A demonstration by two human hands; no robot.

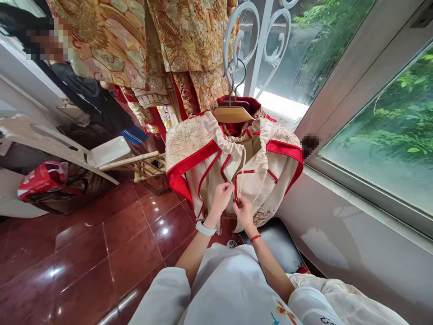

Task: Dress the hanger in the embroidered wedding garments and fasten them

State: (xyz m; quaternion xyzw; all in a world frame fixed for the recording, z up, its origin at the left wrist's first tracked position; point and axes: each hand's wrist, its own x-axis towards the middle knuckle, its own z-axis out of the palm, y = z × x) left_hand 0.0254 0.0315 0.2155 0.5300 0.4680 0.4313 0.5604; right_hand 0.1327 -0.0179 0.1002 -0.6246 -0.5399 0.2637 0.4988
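A cream brocade jacket [206, 169] with red trim hangs in front of me on a wooden hanger [235, 114]. Its gathered neckline [233, 146] has a pale drawstring [243, 168] dangling from it. My left hand [223, 198], above a white wristband, is closed in a pinch at the jacket's front opening. Just beside and slightly below, my right hand [243, 212] is closed on the red-edged front edge. Something tiny shows between the fingertips, too small to name. Behind the cream layer, a red collar [255, 104] shows on a second hanger.
Gold-embroidered garments [192, 36] hang behind, beside a white scrolled metal rack [259, 40]. A window [382, 122] stands at right, a black seat [274, 246] below. Left are a bamboo stand [145, 169], a red bag [42, 180] and a person in dark clothing [88, 90].
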